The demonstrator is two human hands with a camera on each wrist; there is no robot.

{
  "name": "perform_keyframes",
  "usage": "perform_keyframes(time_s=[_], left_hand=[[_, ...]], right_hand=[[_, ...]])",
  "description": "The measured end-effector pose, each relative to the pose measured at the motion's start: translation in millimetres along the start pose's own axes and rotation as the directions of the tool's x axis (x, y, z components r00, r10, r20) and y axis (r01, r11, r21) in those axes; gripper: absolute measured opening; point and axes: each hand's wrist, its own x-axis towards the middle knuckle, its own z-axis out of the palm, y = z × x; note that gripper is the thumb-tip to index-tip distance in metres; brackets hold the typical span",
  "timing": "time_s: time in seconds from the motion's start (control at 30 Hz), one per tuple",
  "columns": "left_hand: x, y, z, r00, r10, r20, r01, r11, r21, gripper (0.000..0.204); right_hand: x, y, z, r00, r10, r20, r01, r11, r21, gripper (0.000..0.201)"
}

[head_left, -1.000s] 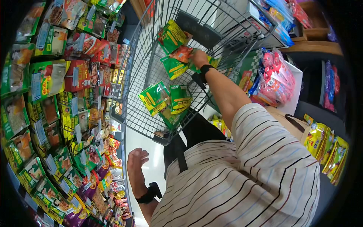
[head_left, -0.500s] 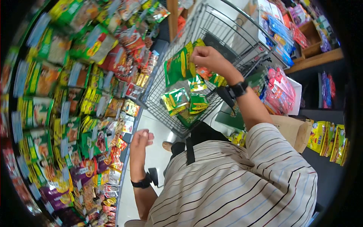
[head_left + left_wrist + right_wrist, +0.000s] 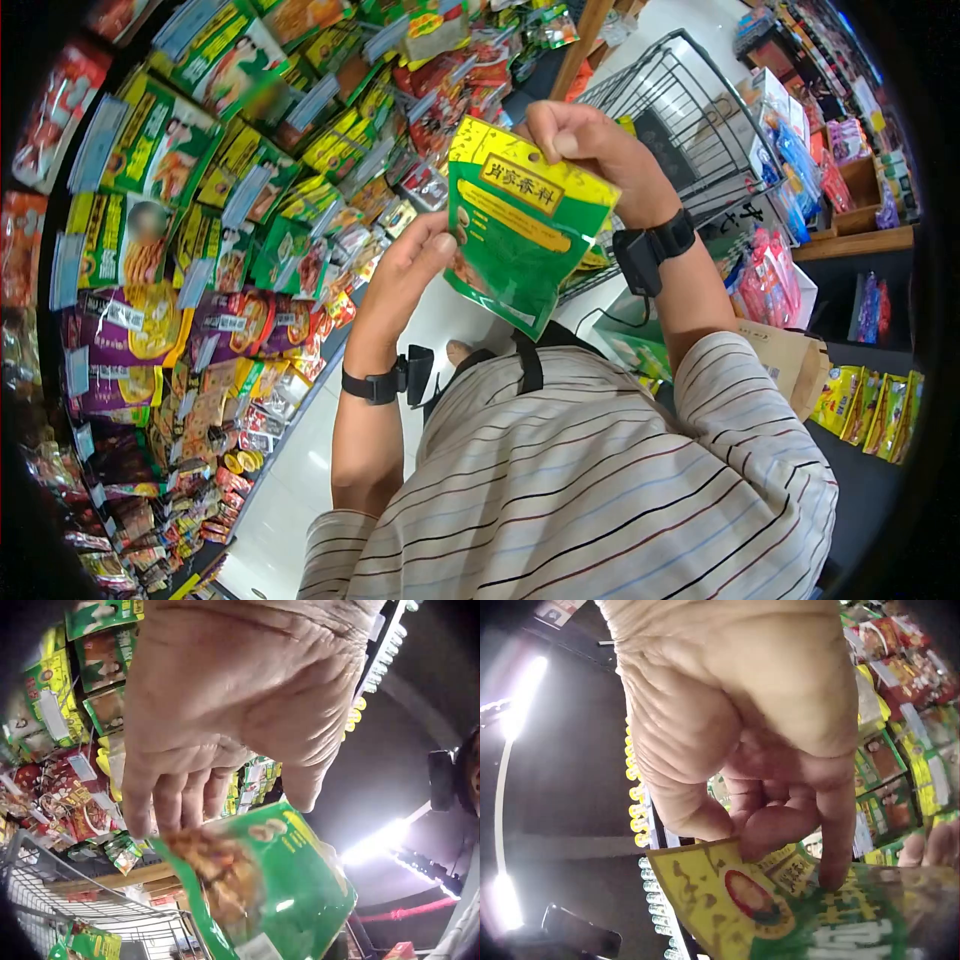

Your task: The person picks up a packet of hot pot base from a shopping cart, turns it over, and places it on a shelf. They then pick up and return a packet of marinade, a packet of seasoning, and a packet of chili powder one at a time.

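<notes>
A green and yellow spice packet, with Chinese characters on its yellow top, is held up in front of the torso. My right hand pinches it by the top edge near the hang hole. The packet's other side, with a food photo, faces the left wrist camera. My left hand is at the packet's left edge, its thumb tip right at the side. In the left wrist view the fingers of this left hand are nearly straight, well apart from the thumb, with fingertips along the packet's edge.
Shelves of hanging food packets line the left side. A wire shopping cart stands ahead, with similar packets in it. On the right are a brown paper bag, pink wrapped goods and yellow packets.
My right hand has lifted the spice packet out of the cart and brought it back toward the body. My left hand has risen to the packet's edge. The view has turned toward the shelves.
</notes>
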Motion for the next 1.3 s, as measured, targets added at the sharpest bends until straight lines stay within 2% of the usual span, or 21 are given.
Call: perform_keyframes(time_s=[0.1, 0.13, 0.27, 0.3, 0.33, 0.43, 0.47, 0.57, 0.67, 0.7, 0.73, 0.8, 0.83, 0.87, 0.9, 0.97, 1.07, 1.17, 1.27, 1.3], left_hand=[[-25.1, 1.6, -14.7, 0.993, -0.058, -0.101, 0.053, 0.997, -0.056, 0.038], [-34.3, 12.4, -14.7, 0.985, -0.094, -0.147, 0.081, 0.992, -0.092, 0.029], [-55.6, -3.4, -29.2, 0.950, 0.078, -0.303, -0.103, 0.992, -0.068, 0.021], [-61.8, -2.1, -31.0, 0.944, 0.068, -0.324, -0.102, 0.991, -0.090, 0.020], [-67.7, 0.6, -32.7, 0.937, 0.058, -0.345, -0.102, 0.989, -0.111, 0.019], [-79.7, -3.9, -41.5, 0.899, 0.071, -0.433, -0.148, 0.978, -0.146, 0.019], [-82.9, -5.9, -45.0, 0.881, 0.080, -0.467, -0.169, 0.974, -0.152, 0.019], [-89.6, -3.3, -47.6, 0.848, 0.001, -0.530, -0.221, 0.909, -0.353, 0.018], [-91.2, -0.9, -42.5, 0.838, -0.058, -0.542, -0.272, 0.817, -0.508, 0.021], [-93.0, -5.0, -45.5, 0.879, -0.056, -0.474, -0.242, 0.805, -0.542, 0.024], [-94.4, -11.5, -49.2, 0.914, -0.052, -0.402, -0.207, 0.793, -0.573, 0.028], [-101.3, -18.2, -49.7, 0.964, -0.058, -0.258, -0.125, 0.759, -0.639, 0.044], [-103.5, -18.8, -48.3, 0.986, -0.034, -0.164, -0.101, 0.661, -0.744, 0.044], [-105.1, -19.7, -47.1, 0.997, 0.005, -0.072, -0.062, 0.552, -0.832, 0.044], [-106.1, -20.9, -45.3, 0.998, 0.056, 0.016, -0.010, 0.434, -0.901, 0.045], [-104.6, -28.8, -42.9, 0.980, 0.149, 0.130, 0.067, 0.369, -0.927, 0.051], [-103.1, -36.5, -37.1, 0.948, 0.216, 0.235, 0.174, 0.268, -0.948, 0.053], [-103.8, -36.9, -33.2, 0.941, 0.225, 0.254, 0.192, 0.265, -0.945, 0.051], [-106.2, -31.0, -26.4, 0.921, 0.264, 0.288, 0.216, 0.270, -0.938, 0.050], [-106.9, -30.9, -23.7, 0.921, 0.257, 0.294, 0.223, 0.274, -0.936, 0.050]], right_hand=[[15.6, 11.4, 19.0, 1.000, 0.007, 0.021, -0.007, 1.000, 0.016, 0.019], [22.0, 19.4, 22.2, 1.000, 0.000, 0.017, -0.001, 1.000, 0.015, 0.019], [37.2, 38.2, 39.7, 0.998, -0.062, 0.006, 0.062, 0.997, -0.055, 0.019], [39.9, 40.9, 46.0, 0.997, -0.080, -0.009, 0.079, 0.993, -0.087, 0.019], [43.5, 48.6, 41.0, 0.995, -0.089, 0.037, 0.091, 0.995, -0.041, 0.022], [51.7, 61.7, 56.3, 0.997, 0.020, -0.072, -0.007, 0.983, 0.184, 0.032], [53.2, 67.7, 56.4, 0.998, 0.032, -0.045, -0.023, 0.979, 0.202, 0.044], [51.2, 74.8, 67.0, 0.978, 0.056, 0.200, -0.113, 0.952, 0.286, 0.052], [39.8, 84.7, 97.9, 0.981, 0.057, 0.185, -0.074, 0.993, 0.087, 0.056], [35.2, 85.3, 108.8, 0.981, 0.064, 0.185, -0.068, 0.998, 0.013, 0.055], [31.7, 81.9, 121.6, 0.985, 0.113, 0.127, -0.103, 0.991, -0.084, 0.054], [30.3, 79.3, 137.7, 0.992, 0.119, 0.040, -0.103, 0.955, -0.277, 0.054], [29.6, 79.7, 141.8, 0.993, 0.115, -0.006, -0.109, 0.922, -0.371, 0.053], [32.8, 87.7, 137.9, 0.998, 0.044, -0.045, -0.058, 0.911, -0.408, 0.051], [36.2, 93.7, 133.3, 0.999, 0.018, -0.051, -0.038, 0.913, -0.407, 0.052], [39.8, 100.5, 126.8, 0.997, -0.034, -0.068, 0.004, 0.913, -0.407, 0.053], [32.1, 91.9, 137.1, 0.996, 0.065, -0.059, -0.080, 0.947, -0.312, 0.055], [32.1, 109.5, 130.3, 0.981, 0.084, -0.174, -0.111, 0.982, -0.153, 0.057], [26.2, 114.6, 132.7, 0.978, 0.139, -0.154, -0.143, 0.990, -0.013, 0.048], [22.5, 112.9, 136.9, 0.985, 0.146, -0.097, -0.147, 0.989, -0.003, 0.044]])
